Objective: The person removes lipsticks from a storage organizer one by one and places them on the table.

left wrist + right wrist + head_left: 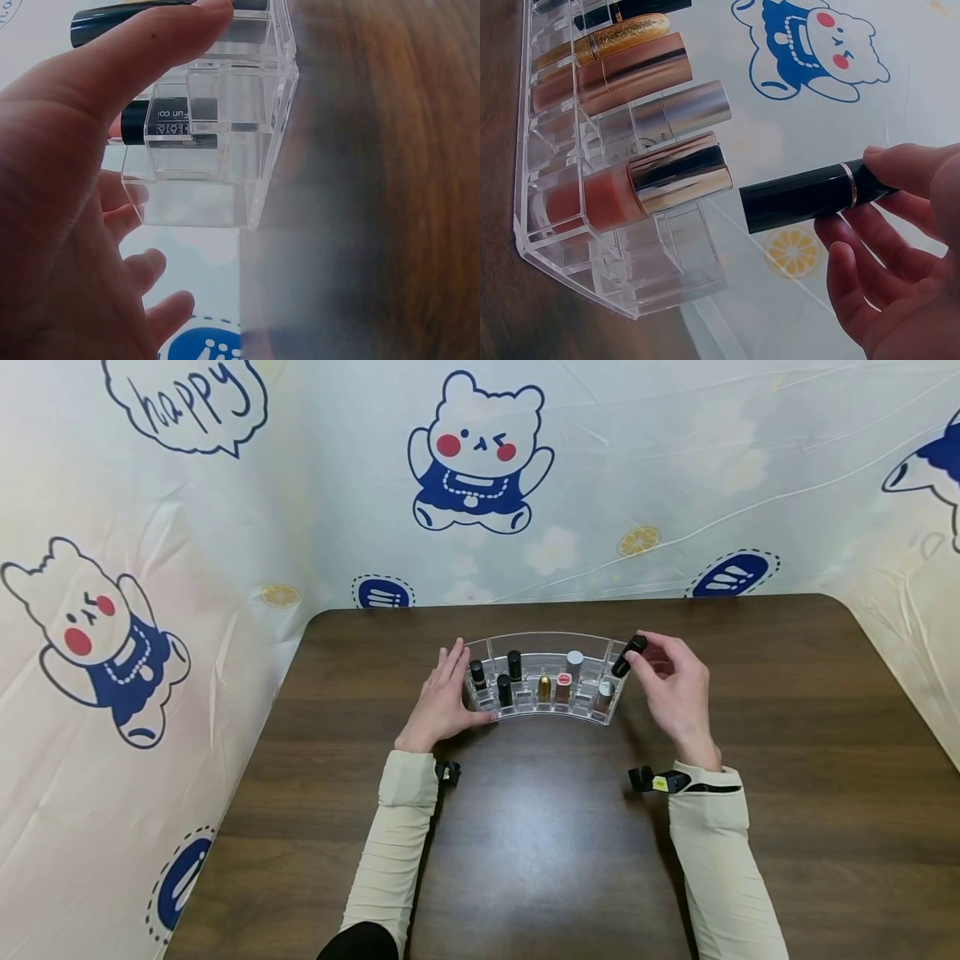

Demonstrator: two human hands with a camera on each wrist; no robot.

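A curved clear acrylic lipstick organizer point(551, 645) stands near the table's far edge. My left hand point(441, 708) rests against its left end, fingers fairly straight along the side and thumb at the front corner. Above the right end, my right hand point(678, 689) pinches a black lipstick tube point(799, 196) with a thin metallic band, tilted in the head view. In the right wrist view, a clear-bottomed lip gloss point(596, 199) with a shiny cap sits closest to that tube. A gold tube point(544, 688), a pink-brown tube point(563, 690), a silver tube point(574, 663) and several black ones occupy other slots.
The organizer stands on a dark brown wooden table point(525, 835). Behind and beside the table hangs a pale cloth point(337, 485) printed with cartoon bears. Wrist cameras are strapped at both cream sleeves point(708, 814).
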